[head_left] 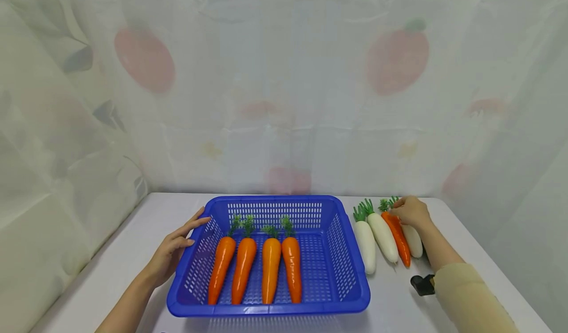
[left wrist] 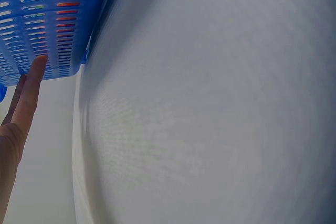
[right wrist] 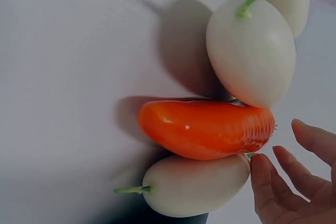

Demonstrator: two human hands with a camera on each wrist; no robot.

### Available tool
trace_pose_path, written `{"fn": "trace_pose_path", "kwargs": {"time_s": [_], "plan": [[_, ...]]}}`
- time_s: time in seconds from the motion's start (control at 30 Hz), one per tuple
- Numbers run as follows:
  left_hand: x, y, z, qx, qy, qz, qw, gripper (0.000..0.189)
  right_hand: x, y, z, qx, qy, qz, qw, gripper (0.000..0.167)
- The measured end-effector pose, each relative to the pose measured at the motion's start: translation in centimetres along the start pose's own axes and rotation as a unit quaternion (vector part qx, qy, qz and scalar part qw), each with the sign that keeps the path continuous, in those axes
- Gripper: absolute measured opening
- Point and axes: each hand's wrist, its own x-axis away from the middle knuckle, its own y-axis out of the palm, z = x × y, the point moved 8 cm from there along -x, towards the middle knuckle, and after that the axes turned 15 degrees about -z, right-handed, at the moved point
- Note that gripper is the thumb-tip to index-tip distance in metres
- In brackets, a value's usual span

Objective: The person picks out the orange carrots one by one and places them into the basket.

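Note:
My left hand [head_left: 170, 251] rests at the left rim of the blue plastic basket [head_left: 266, 310], its fingers extended; in the left wrist view a fingertip meets the slotted wall [left wrist: 79, 30]. Several orange carrots [head_left: 245, 271] with green tops lie side by side inside. To the basket's right, my right hand [head_left: 411, 212] is at the leafy end of another carrot [head_left: 396, 237], which lies between white radishes. The right wrist view shows loosely bent fingers [right wrist: 262, 182] beside that carrot's thick end and a radish [right wrist: 197, 184], thumb apart, not closed round either.
Two more white radishes [head_left: 365, 246] with green stems lie between the basket and the loose carrot. A black wrist device [head_left: 422, 284] hangs by the right sleeve [head_left: 470, 298]. Behind the white table [head_left: 128, 254] stands a fruit-printed curtain [head_left: 284, 101].

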Motion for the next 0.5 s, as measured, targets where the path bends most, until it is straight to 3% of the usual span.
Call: {"fn": "trace_pose_path", "kwargs": {"time_s": [0.5], "plan": [[-0.02, -0.01, 0.07, -0.004, 0.001, 0.002, 1.0000, 0.054, -0.04, 0.60, -0.64, 0.088, 0.001, 0.028, 0.9958, 0.041]]}}
